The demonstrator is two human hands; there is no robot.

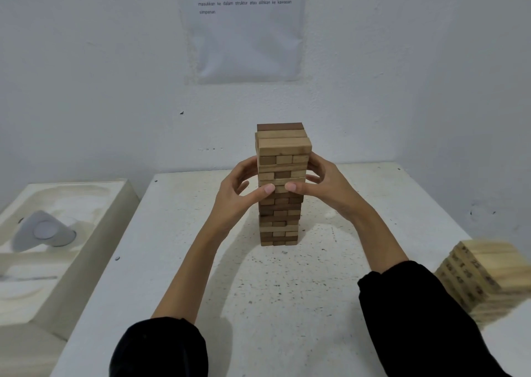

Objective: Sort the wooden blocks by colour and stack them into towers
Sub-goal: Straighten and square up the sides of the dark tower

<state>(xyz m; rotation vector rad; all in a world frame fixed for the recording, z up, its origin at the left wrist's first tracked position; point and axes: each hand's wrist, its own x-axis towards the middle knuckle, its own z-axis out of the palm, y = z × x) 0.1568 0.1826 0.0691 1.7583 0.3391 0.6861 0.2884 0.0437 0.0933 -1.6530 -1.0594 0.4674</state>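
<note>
Your left hand (240, 193) and right hand (327, 187) clasp the tower (280, 218) at mid-height, one on each side; both thumbs (268, 188) press its front face, tips nearly meeting, and the fingers curl round its flanks. The tower, of mixed light and dark blocks, stands upright mid-table (287, 305). A blurred stack (485, 279) of light blocks sits at the table's right edge.

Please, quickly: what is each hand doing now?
Left hand: holds the tower, thumb on its front.
Right hand: holds the tower, thumb on its front.
</note>
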